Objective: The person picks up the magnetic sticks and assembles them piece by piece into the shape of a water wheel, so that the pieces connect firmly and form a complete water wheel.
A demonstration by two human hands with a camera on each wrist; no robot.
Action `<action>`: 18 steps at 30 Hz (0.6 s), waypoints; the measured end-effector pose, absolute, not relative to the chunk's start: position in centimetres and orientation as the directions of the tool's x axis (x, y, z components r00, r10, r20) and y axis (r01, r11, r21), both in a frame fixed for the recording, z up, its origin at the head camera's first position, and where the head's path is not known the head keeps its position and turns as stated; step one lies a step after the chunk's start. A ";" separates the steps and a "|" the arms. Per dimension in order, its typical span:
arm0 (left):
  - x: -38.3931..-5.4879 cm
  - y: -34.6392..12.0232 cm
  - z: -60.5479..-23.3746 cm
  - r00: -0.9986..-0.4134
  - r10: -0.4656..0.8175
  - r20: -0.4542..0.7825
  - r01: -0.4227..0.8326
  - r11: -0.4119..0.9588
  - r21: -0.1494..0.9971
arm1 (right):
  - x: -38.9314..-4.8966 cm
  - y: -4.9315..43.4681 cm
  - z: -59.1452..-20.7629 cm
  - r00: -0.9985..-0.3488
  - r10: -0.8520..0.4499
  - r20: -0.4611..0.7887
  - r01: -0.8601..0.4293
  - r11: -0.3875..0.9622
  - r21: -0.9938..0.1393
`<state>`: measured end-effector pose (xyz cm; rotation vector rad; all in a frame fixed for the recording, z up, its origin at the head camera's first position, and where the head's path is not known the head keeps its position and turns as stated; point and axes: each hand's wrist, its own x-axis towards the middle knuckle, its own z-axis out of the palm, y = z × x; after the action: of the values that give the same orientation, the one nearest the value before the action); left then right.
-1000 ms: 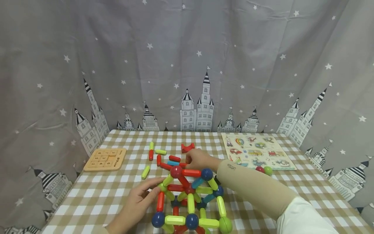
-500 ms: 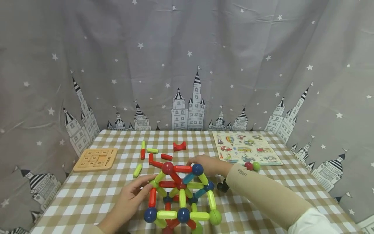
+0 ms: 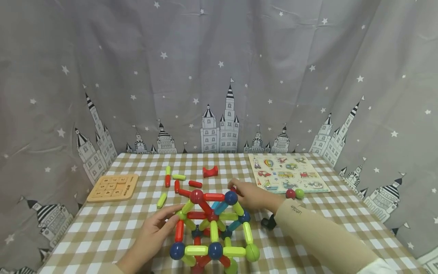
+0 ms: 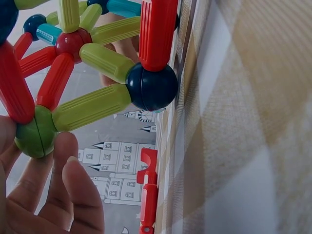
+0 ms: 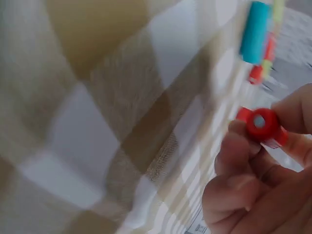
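Note:
In front of me stands a magnetic ball-and-rod structure [image 3: 214, 232] of red, yellow-green and teal rods joined by coloured balls. My left hand [image 3: 147, 234] grips its left side, with fingers and thumb around a green ball [image 4: 36, 132]. Behind the structure's right side, my right hand [image 3: 254, 196] pinches a red magnetic rod [image 5: 262, 125] just over the tablecloth. The rod's metal end faces the right wrist camera; in the head view the structure's blue ball [image 3: 230, 198] stands close to those fingertips.
Loose rods, including a yellow-green one [image 3: 162, 200] and a red one [image 3: 195, 184], lie behind the structure. A curved red block [image 3: 210, 171] sits farther back. A wooden number puzzle [image 3: 113, 188] is left, a picture puzzle board [image 3: 289, 173] right, two balls [image 3: 290, 194] before it.
My right hand has drawn back rightward from the loose rods and now shows a red rod in its fingers. The left hand keeps its grip on the structure. The head view has shifted slightly.

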<state>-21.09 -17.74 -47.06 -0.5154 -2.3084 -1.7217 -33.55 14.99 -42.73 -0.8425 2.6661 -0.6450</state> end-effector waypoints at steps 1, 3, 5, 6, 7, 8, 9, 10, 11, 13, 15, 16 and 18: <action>-21.1 -17.7 -47.1 -0.911 0.151 0.383 0.411 0.255 0.876 | -33.2 15.5 -42.8 -0.804 -0.587 -0.092 -0.454 0.707 -0.542; -21.2 -17.6 -47.2 -0.904 0.153 0.398 0.426 0.256 0.868 | -32.4 16.5 -43.0 -0.826 -0.561 -0.052 -0.400 0.649 -0.647; -21.3 -17.7 -47.2 -0.897 0.155 0.414 0.441 0.261 0.859 | -31.4 17.2 -43.3 -0.852 -0.524 -0.007 -0.360 0.594 -0.720; -21.3 -17.8 -47.2 -0.894 0.157 0.419 0.447 0.264 0.855 | -30.8 17.5 -43.5 -0.867 -0.498 0.008 -0.333 0.567 -0.753; -21.4 -17.8 -47.2 -0.891 0.163 0.425 0.454 0.264 0.851 | -30.2 17.8 -43.7 -0.883 -0.468 0.017 -0.301 0.540 -0.786; -21.4 -17.8 -47.1 -0.887 0.168 0.430 0.461 0.263 0.848 | -29.7 18.0 -44.0 -0.901 -0.433 0.015 -0.263 0.519 -0.814; -21.4 -17.8 -47.1 -0.885 0.170 0.433 0.464 0.260 0.847 | -29.1 18.3 -44.3 -0.915 -0.403 0.015 -0.232 0.495 -0.837; -21.4 -17.8 -47.1 -0.884 0.170 0.434 0.466 0.261 0.846 | -28.6 18.4 -44.5 -0.925 -0.379 0.010 -0.201 0.468 -0.861; -21.4 -17.8 -47.1 -0.885 0.170 0.433 0.464 0.264 0.846 | -28.1 18.6 -44.7 -0.931 -0.364 0.012 -0.182 0.436 -0.881; -21.4 -17.8 -47.0 -0.890 0.165 0.425 0.455 0.269 0.849 | -27.4 18.9 -45.2 -0.938 -0.348 0.010 -0.152 0.384 -0.911; -21.3 -17.7 -47.0 -0.892 0.164 0.420 0.450 0.263 0.853 | -26.9 19.1 -45.7 -0.938 -0.345 0.009 -0.132 0.334 -0.933; -21.3 -17.7 -47.0 -0.892 0.166 0.421 0.451 0.261 0.854 | -26.6 19.3 -45.9 -0.938 -0.346 0.007 -0.121 0.308 -0.944; -21.3 -17.7 -47.1 -0.889 0.172 0.423 0.456 0.256 0.852 | -26.2 19.5 -46.2 -0.936 -0.352 0.007 -0.103 0.256 -0.961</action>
<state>-21.26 -17.72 -47.11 -0.5849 -2.2843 -1.6799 -26.24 19.49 -46.22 -0.4264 2.3149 -1.7470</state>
